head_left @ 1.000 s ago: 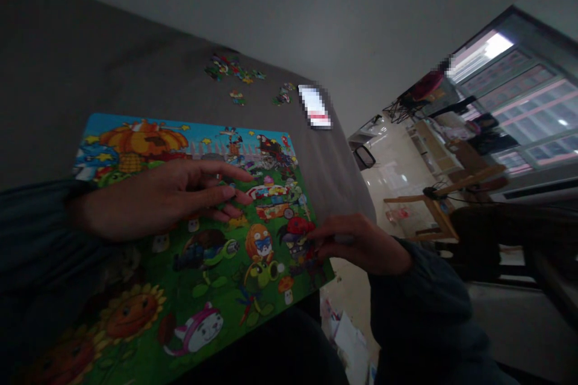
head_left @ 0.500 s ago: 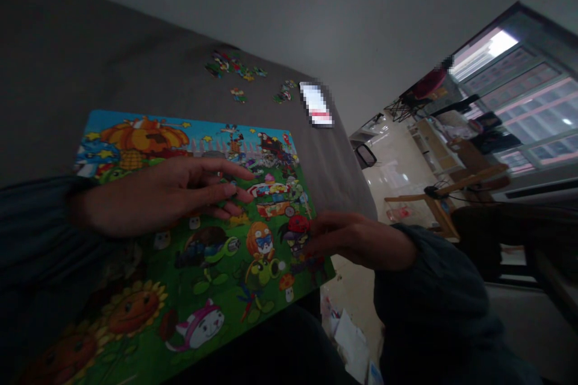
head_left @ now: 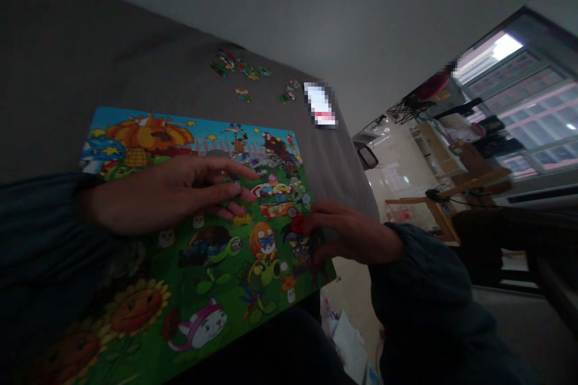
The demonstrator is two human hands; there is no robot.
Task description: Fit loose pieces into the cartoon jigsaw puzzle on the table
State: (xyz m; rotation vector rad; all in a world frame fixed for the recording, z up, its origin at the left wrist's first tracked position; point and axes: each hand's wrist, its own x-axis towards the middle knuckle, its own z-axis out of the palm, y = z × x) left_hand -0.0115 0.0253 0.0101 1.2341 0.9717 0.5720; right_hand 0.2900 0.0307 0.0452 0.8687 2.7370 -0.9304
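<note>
A colourful cartoon puzzle board (head_left: 198,286) with sunflowers, a pumpkin and peashooter figures lies on the grey-covered surface, tilted in view. My left hand (head_left: 176,195) is above its middle, palm down, fingers stretched out and slightly apart, with nothing visible in them. At the board's right edge is my right hand (head_left: 345,231), its curved fingertips at the red-capped figure, with a gap between thumb and forefinger. I see no piece in it. Loose jigsaw pieces (head_left: 244,66) lie in a pile behind the board, with smaller groups nearby.
A lit phone (head_left: 320,105) lies near the far right edge of the grey surface (head_left: 171,72), against a pale wall. Beyond the right edge are the floor, papers (head_left: 350,337), a wooden frame (head_left: 419,210) and cluttered furniture below windows.
The view has shifted slightly, so the board appears a little farther right. My right hand's thumb and forefinger have spread apart at the board's edge. My left hand holds nearly the same pose.
</note>
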